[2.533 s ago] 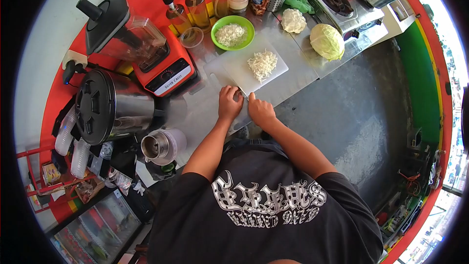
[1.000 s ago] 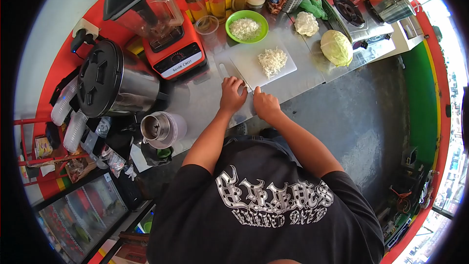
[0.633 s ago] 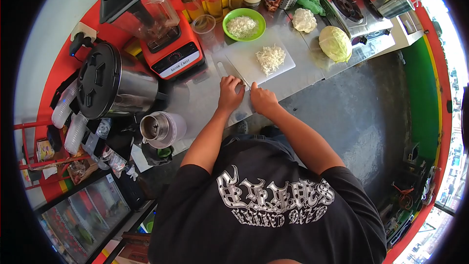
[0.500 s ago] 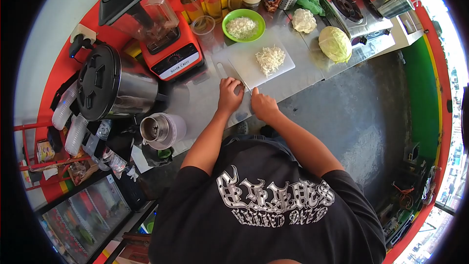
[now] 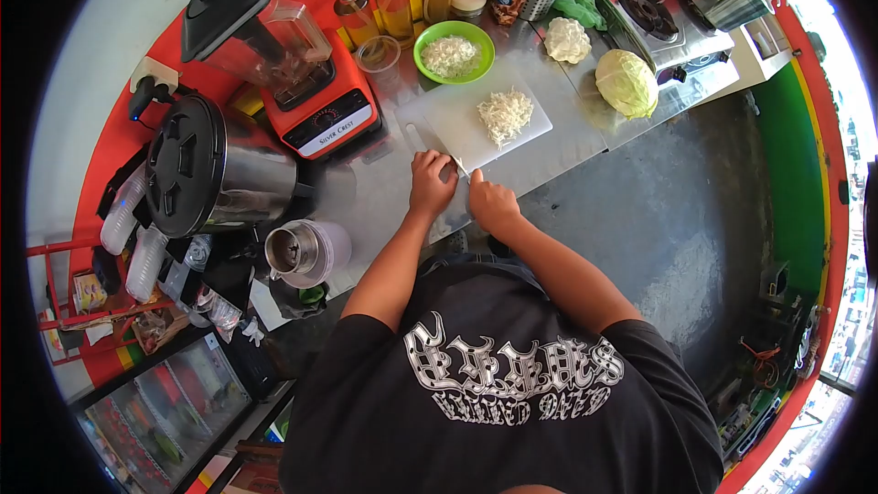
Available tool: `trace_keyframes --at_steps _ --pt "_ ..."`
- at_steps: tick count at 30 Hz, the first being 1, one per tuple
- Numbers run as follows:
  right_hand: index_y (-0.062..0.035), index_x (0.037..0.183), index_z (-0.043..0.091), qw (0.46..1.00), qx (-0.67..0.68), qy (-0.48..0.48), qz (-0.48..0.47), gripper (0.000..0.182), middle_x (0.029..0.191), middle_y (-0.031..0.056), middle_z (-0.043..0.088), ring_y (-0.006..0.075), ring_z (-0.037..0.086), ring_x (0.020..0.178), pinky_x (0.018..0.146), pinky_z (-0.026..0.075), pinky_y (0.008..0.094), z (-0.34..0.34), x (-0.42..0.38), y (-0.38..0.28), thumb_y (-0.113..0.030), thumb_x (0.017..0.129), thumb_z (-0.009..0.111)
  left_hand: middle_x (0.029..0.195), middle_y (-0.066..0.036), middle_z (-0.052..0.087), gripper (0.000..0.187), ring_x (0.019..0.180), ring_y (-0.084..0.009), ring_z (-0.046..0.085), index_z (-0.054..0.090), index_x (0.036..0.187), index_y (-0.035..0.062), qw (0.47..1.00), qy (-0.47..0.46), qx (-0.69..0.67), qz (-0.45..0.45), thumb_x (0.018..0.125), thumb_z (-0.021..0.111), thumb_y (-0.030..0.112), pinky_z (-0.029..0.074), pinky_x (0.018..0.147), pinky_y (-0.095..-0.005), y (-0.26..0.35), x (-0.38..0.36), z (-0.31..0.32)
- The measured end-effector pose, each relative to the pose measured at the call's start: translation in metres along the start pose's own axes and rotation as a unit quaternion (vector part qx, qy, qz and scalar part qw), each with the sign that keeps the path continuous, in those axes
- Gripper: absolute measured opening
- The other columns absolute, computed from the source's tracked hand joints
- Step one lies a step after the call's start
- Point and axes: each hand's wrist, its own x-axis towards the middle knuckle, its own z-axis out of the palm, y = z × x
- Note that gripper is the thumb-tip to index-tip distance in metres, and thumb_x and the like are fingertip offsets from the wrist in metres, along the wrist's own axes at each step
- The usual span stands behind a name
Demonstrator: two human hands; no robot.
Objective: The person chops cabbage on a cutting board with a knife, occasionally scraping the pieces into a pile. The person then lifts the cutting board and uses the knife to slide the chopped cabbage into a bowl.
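My right hand (image 5: 494, 204) is closed around what looks like a knife (image 5: 465, 173), its forefinger stretched along the top; most of the knife is hidden. Close beside it, my left hand (image 5: 433, 185) curls at the near edge of the white cutting board (image 5: 448, 128). Whatever lies under its fingers is hidden, though a small pale sliver shows by the fingertips. A heap of thin white shreds (image 5: 505, 117) lies on the right part of the board. Behind the board, a green bowl (image 5: 489, 62) holds more white shreds (image 5: 450, 56).
A pale green cabbage (image 5: 626, 84) and a crumpled white lump (image 5: 568, 40) sit right of the board. On the left stand a red blender (image 5: 322, 114), a large lidded steel pot (image 5: 251, 169) and a steel cup (image 5: 291, 249). Pump bottles (image 5: 393, 2) line the back; a stove (image 5: 668, 37) stands far right.
My hands stay at the board's near edge with little movement. A pale sliver now shows between them. The whole view has shifted slightly.
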Motion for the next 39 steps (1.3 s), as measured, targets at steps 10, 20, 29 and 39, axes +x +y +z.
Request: trace_keyframes --at_steps 10,20,29,39 --pt "-0.0002 0.111 0.045 0.997 -0.062 -0.030 -0.043 0.019 0.095 0.0251 0.073 0.0406 0.073 0.092 0.077 0.059 0.0496 -0.020 0.012 0.000 -0.008 0.096 0.052 0.090 -0.011 0.060 0.013 0.095 -0.0342 0.055 0.066 0.087 0.0041 1.000 -0.003 -0.001 -0.016 0.076 0.069 0.011 0.043 0.089 -0.0435 0.004 0.000 -0.001" --pt "-0.0001 0.112 0.044 0.999 -0.025 -0.006 -0.021 0.021 0.095 0.0254 0.073 0.0419 0.072 0.092 0.078 0.058 0.0495 -0.007 0.012 0.004 -0.008 0.094 0.053 0.090 -0.011 0.060 0.012 0.094 -0.0348 0.055 0.065 0.086 0.0038 1.000 0.015 -0.003 0.008 0.075 0.068 0.008 0.044 0.087 -0.0445 -0.002 0.000 0.002" --pt "-0.0048 0.108 0.048 0.998 -0.042 0.036 -0.021 0.016 0.087 0.0210 0.074 0.0378 0.074 0.082 0.072 0.059 0.0486 0.012 0.000 0.007 -0.019 0.103 0.044 0.089 -0.009 0.061 0.011 0.094 -0.0337 0.055 0.064 0.088 0.0056 1.000 0.005 -0.015 0.006 0.079 0.070 0.007 0.043 0.088 -0.0445 -0.006 0.000 0.001" --pt "-0.0021 0.110 0.045 0.999 -0.025 -0.023 -0.021 0.022 0.094 0.0239 0.073 0.0413 0.072 0.092 0.079 0.057 0.0517 -0.007 0.015 0.004 -0.021 0.100 0.052 0.089 -0.011 0.060 0.010 0.093 -0.0348 0.055 0.063 0.085 0.0034 0.999 -0.005 -0.044 -0.021 0.076 0.068 0.004 0.045 0.086 -0.0433 0.000 0.002 -0.006"
